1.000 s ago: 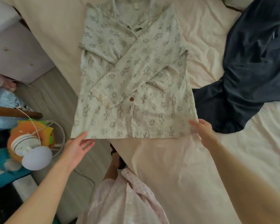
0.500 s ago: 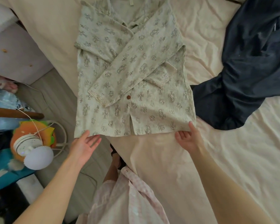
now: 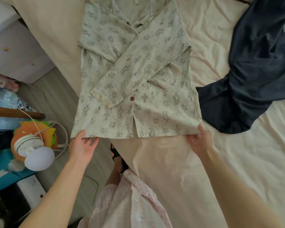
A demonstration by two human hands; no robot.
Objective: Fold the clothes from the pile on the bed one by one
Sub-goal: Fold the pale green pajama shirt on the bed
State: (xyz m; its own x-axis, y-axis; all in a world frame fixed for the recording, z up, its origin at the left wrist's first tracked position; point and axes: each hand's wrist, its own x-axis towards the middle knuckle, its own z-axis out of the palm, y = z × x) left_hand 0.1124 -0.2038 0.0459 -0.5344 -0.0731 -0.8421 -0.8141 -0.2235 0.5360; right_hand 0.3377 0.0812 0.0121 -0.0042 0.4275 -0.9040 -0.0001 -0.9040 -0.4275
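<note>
A pale green printed shirt [image 3: 138,76] lies flat on the cream bed [image 3: 179,170], buttoned, with both sleeves crossed over its front. Its lower left corner hangs past the bed's edge. My left hand [image 3: 82,145] is palm up at that corner, its thumb lying on the hem and its fingers spread straight just below it. My right hand [image 3: 199,139] pinches the hem's lower right corner, thumb on top and fingers curled under. A dark navy garment [image 3: 262,71] lies crumpled on the bed to the right, touching the shirt's right edge.
Left of the bed is a strip of grey floor [image 3: 56,96] with a white cabinet [image 3: 15,51], an orange plush toy [image 3: 33,130] with a white round device [image 3: 38,158] and cables, and a blue box [image 3: 5,175]. My pink checked clothing [image 3: 127,204] fills the bottom centre.
Both hands have reached the shirt's hem. My right hand slid left to the right corner and closed its thumb over it. My left hand rose until its thumb lay on the left corner.
</note>
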